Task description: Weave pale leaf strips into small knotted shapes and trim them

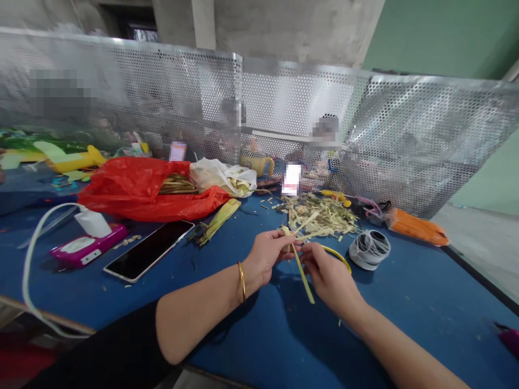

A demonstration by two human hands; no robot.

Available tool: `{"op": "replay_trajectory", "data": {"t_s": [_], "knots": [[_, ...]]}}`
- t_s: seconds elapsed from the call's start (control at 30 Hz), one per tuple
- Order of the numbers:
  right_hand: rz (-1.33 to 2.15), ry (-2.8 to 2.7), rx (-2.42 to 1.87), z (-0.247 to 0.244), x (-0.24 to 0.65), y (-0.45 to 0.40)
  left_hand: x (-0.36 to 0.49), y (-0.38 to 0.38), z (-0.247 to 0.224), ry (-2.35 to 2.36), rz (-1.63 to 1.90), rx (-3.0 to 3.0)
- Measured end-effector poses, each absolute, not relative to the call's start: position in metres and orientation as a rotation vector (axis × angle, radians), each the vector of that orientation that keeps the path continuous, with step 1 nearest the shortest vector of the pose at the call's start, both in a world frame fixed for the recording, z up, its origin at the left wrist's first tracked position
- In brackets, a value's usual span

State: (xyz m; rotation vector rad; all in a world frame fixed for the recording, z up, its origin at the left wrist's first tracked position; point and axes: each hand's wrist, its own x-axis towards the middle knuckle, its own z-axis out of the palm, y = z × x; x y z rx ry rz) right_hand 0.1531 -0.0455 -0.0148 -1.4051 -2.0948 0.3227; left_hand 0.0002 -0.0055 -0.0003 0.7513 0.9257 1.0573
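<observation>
My left hand (270, 251) pinches a pale green-yellow strip of dried plant leaf (303, 275) between thumb and fingers. One end of the strip hangs down toward me between my two hands, and other thin ends stick up beyond my fingertips. Close against it, my right hand (326, 270) is closed with fingertips bent in at the strip. A yellow loop (338, 254) shows behind my right hand; what it belongs to is hidden. Just past my hands lies a pile of leaf scraps (324, 213). A ball of grey-white string (370, 249) sits to the right.
On the blue table (425, 302) lie a phone (150, 251), a purple power strip (89, 246) with a white plug and cable, a leaf bundle (219, 221), a red plastic bag (133, 189), a white bag (223, 175) and an orange packet (417, 227). A perforated screen (292, 102) stands behind; people sit beyond it.
</observation>
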Motion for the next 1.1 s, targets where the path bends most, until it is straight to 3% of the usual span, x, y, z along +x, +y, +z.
{"op": "replay_trajectory", "data": {"t_s": [0.17,0.27,0.43,0.63,1.0,1.1], "knots": [[-0.476,-2.431,-1.127,-0.012,0.155,-0.047,0.001,-0.007,0.000,0.927,1.084,0.786],[-0.697,-2.532,-0.942,-0.008,0.155,-0.049,0.003,-0.012,-0.001,0.925,1.085,0.802],[-0.396,-2.249,-1.001,0.002,0.155,-0.049,0.006,-0.016,-0.003,0.942,0.991,0.875],[0.106,-2.031,-1.463,0.004,0.162,-0.041,0.004,-0.015,-0.006,0.899,0.864,1.005],[0.413,-1.830,-1.628,-0.006,0.161,-0.037,0.008,-0.020,-0.008,0.971,1.004,1.032],[0.340,-1.970,-1.635,0.004,0.167,-0.037,0.005,-0.015,-0.007,0.984,1.050,1.027]]}}
